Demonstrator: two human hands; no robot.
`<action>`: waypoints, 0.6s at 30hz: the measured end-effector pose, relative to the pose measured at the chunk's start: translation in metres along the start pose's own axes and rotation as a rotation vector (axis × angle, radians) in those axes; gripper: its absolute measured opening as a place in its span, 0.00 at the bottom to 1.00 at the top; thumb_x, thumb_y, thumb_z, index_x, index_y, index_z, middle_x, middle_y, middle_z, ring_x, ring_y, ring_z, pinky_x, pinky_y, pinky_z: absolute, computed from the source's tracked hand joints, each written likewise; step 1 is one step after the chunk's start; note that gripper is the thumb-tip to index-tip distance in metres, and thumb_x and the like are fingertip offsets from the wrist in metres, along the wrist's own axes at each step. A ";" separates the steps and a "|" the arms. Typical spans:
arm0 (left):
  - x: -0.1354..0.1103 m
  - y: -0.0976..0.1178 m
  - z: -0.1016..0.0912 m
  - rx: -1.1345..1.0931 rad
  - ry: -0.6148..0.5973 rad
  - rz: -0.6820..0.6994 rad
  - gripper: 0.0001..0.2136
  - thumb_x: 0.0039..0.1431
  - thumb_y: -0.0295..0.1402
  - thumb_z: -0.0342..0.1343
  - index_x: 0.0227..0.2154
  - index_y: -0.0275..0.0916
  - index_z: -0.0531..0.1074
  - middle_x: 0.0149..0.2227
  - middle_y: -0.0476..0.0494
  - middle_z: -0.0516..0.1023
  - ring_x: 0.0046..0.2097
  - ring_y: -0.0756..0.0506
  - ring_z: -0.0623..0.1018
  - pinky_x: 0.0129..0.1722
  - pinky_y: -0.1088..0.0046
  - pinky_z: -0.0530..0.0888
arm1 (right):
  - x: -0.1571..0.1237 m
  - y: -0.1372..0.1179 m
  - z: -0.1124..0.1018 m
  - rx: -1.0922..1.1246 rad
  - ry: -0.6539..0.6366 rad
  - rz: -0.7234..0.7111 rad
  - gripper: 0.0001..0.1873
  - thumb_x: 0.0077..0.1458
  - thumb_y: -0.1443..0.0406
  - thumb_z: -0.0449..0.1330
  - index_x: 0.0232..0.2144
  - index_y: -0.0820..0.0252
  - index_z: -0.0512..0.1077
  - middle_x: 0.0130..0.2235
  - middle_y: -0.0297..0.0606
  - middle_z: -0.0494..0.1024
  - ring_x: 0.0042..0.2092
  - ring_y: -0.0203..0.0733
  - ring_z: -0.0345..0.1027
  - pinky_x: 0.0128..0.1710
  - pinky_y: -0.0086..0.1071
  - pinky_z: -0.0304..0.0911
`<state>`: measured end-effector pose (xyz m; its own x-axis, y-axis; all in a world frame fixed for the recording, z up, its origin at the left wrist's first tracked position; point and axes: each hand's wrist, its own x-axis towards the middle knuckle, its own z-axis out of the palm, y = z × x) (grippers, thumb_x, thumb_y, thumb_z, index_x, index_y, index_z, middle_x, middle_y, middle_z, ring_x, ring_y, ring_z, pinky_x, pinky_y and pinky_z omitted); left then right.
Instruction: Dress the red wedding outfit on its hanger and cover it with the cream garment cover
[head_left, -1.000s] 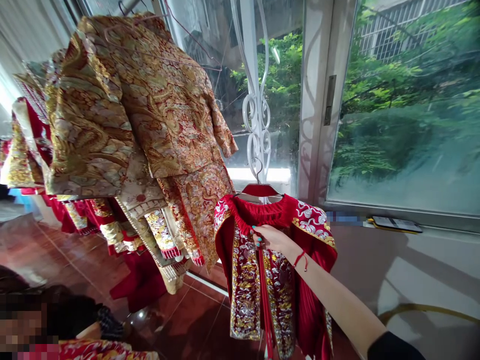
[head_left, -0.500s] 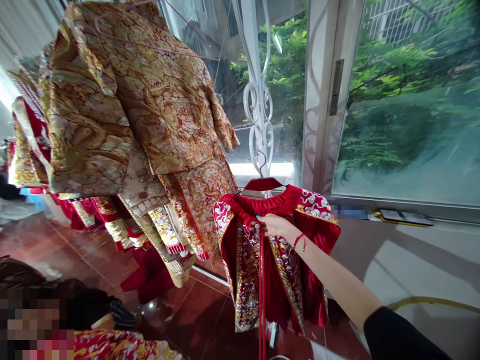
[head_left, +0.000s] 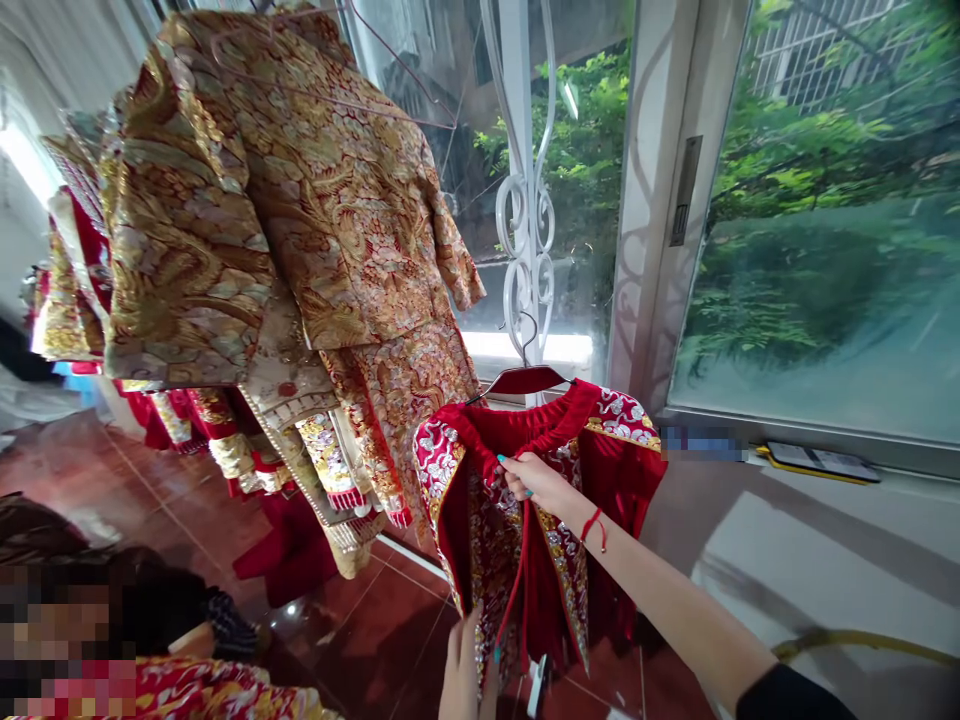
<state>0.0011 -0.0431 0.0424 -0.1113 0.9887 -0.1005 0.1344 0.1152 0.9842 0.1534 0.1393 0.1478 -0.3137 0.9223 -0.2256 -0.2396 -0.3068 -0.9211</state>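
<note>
A red skirt with silver and gold embroidery and a gathered waistband hangs on a hanger by the window. Its waistband front is pinched in my right hand, closed on the red cloth, with red ties dangling below it. Lower down, my left hand reaches up to the skirt's left embroidered panel. Its fingertips are at the panel edge, and its thumb is apart from the fingers. Part of that hand is cut off by the bottom of the view.
A large gold brocade jacket hangs to the left, with several other embroidered garments behind it. White scrolled ironwork stands behind the hanger. A phone-like flat object lies on the windowsill. A person's dark hair and red patterned cloth are at lower left.
My left hand has come into view from below, at the skirt's left panel. My right hand has kept hold of the waistband and pulled it slightly left and down. The view has shifted a little.
</note>
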 end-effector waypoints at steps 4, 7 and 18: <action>0.062 0.041 0.049 -0.002 0.013 0.343 0.26 0.60 0.39 0.53 0.60 0.40 0.59 0.64 0.33 0.63 0.65 0.38 0.64 0.66 0.54 0.59 | -0.002 0.003 0.005 0.013 0.016 -0.009 0.16 0.58 0.63 0.61 0.20 0.61 0.63 0.14 0.20 0.55 0.15 0.24 0.42 0.16 0.23 0.40; 0.087 0.065 0.079 -0.147 -0.015 0.345 0.24 0.61 0.40 0.51 0.58 0.38 0.59 0.58 0.30 0.71 0.59 0.38 0.72 0.59 0.57 0.68 | -0.002 0.003 0.007 0.022 0.026 -0.010 0.17 0.59 0.64 0.59 0.20 0.60 0.62 0.14 0.20 0.55 0.15 0.24 0.42 0.15 0.23 0.42; 0.053 0.074 0.063 0.194 0.088 0.211 0.23 0.64 0.43 0.42 0.52 0.34 0.72 0.44 0.30 0.81 0.48 0.35 0.80 0.53 0.56 0.71 | -0.080 0.005 -0.067 -0.707 0.174 -0.499 0.10 0.58 0.65 0.59 0.42 0.60 0.75 0.41 0.43 0.78 0.45 0.47 0.73 0.49 0.46 0.68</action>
<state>0.0677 0.0235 0.1005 -0.1450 0.9816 0.1246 0.3483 -0.0673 0.9350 0.2385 0.0799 0.1401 -0.1667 0.9502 0.2635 0.3316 0.3057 -0.8925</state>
